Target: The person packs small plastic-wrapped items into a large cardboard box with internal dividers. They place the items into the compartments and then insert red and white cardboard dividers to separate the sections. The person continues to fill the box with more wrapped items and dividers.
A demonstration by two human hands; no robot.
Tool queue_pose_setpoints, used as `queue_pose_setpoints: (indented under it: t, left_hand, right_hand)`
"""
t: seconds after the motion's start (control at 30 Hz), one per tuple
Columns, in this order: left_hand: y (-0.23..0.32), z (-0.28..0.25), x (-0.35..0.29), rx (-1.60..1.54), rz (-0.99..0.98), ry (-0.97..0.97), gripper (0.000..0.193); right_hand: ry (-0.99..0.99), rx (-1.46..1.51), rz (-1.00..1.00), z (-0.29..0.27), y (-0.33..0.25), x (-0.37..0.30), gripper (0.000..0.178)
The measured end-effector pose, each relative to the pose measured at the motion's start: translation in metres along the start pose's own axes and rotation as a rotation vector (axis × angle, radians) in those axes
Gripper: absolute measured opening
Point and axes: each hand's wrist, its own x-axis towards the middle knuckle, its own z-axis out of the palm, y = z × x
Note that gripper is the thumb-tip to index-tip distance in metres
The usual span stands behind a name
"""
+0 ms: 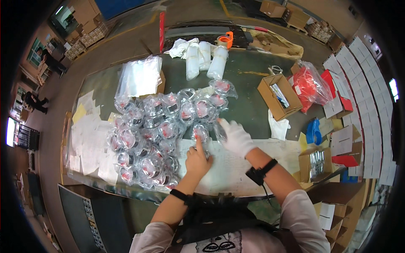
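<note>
My bare left hand (198, 162) reaches over the near middle of the table, index finger stretched out and thumb apart. Its fingertip touches a round metal part with a red patch, wrapped in a clear plastic bag (200, 132). Something shiny shows between finger and thumb, too small to name. To its right, my right hand (237, 138) wears a white glove with bare fingertips. Its fingers are closed at a clear plastic bag (220, 133), whose contents I cannot make out. A heap of similar bagged round parts (152, 134) spreads to the left.
Clear plastic bags (140, 78) lie stacked behind the heap. Plastic-wrapped rolls (192, 63) and an orange tape dispenser (225, 40) are at the back. On the right are an open cardboard box (265, 93), a red bagged bundle (310, 86) and a blue tape dispenser (313, 131). Papers cover the near table.
</note>
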Motion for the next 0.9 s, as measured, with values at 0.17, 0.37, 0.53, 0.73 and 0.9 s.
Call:
queue_pose_setpoints:
  t: [0.17, 0.37, 0.53, 0.73, 0.9]
  left_hand:
    - [-0.001, -0.011, 0.031, 0.115, -0.06, -0.08, 0.066]
    - [-0.011, 0.0, 0.034, 0.174, -0.021, 0.016, 0.051]
    - [-0.027, 0.023, 0.042, 0.139, 0.332, 0.307, 0.027]
    - [-0.115, 0.045, 0.073, -0.757, 0.211, -0.314, 0.034]
    - [0.034, -0.032, -0.051, -0.612, 0.106, -0.162, 0.047]
  right_hand:
    - [-0.195, -0.264, 0.009, 0.022, -0.036, 0.082, 0.053]
    - [-0.288, -0.048, 0.082, -0.018, -0.038, 0.08, 0.049]
    - [0.019, 0.423, 0.264, -0.104, 0.028, -0.107, 0.056]
    - [0.564, 0.269, 0.797, -0.202, 0.017, -0.436, 0.051]
    - [0.811, 0.352, 1.575, -0.236, 0.017, -0.681, 0.049]
